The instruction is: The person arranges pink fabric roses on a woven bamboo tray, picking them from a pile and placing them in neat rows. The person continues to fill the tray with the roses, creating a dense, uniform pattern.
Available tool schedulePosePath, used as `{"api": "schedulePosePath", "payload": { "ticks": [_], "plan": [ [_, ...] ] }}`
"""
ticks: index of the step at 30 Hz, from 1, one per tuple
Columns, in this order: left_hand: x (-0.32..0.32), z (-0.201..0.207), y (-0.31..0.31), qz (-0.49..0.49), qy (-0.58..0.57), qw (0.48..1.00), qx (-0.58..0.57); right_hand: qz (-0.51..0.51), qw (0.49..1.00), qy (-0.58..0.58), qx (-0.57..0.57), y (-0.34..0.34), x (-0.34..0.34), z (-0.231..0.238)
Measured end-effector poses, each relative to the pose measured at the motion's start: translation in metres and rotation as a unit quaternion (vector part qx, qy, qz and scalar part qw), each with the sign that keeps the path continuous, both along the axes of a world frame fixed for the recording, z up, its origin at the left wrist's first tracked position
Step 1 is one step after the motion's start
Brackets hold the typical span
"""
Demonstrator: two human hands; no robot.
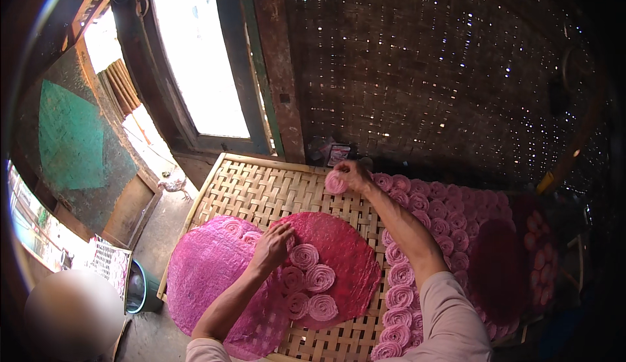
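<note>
My right hand is closed on a pink coil of dough strands, holding it over the far edge of a woven bamboo rack. My left hand is lower and to the left, its fingers bent down onto another pink dough coil, which they partly hide. Beneath that hand, a round magenta sheet overlaps a round red sheet. Several dough coils lie on the red sheet, and others show at the magenta sheet's far edge.
Rows of pink dough coils cover the rack's right part. Farther right is a dark red round sheet. A woven wall stands behind. On the left are a bucket, a bird on the floor and a bright doorway.
</note>
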State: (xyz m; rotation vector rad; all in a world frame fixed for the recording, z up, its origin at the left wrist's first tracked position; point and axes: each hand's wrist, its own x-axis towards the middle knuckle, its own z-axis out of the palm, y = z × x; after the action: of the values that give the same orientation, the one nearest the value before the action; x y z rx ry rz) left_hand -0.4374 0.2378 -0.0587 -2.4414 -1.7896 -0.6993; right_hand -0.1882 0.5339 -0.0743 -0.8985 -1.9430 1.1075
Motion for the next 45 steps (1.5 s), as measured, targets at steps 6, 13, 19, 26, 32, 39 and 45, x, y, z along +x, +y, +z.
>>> {"api": "schedulePosePath", "payload": {
  "ticks": [6,13,19,26,32,39,45],
  "plan": [
    [-0.006,0.025,-0.025,0.035,0.0,0.997,-0.075,-0.146,0.95,-0.158,0.227,-0.024,-0.016,0.035],
    [-0.018,0.052,0.002,-0.002,-0.14,0.982,-0.124,0.145,0.951,-0.155,0.223,-0.159,-0.021,0.051],
    [-0.031,0.06,0.019,0.093,-0.301,0.931,-0.185,0.213,0.905,-0.252,0.267,-0.232,-0.047,0.03],
    [-0.025,0.054,0.027,0.168,-0.41,0.888,-0.126,0.213,0.945,-0.24,0.07,-0.226,-0.044,0.047],
    [-0.025,0.03,0.046,0.133,-0.48,0.859,-0.121,0.102,0.985,-0.073,-0.119,-0.192,-0.005,0.05],
    [0.033,0.038,0.049,0.086,-0.603,0.761,-0.222,-0.153,0.985,-0.074,-0.013,-0.104,0.087,0.03],
    [0.071,0.03,0.056,0.045,-0.604,0.767,-0.214,-0.194,0.896,-0.233,0.323,-0.104,0.111,0.05]
  ]
}}
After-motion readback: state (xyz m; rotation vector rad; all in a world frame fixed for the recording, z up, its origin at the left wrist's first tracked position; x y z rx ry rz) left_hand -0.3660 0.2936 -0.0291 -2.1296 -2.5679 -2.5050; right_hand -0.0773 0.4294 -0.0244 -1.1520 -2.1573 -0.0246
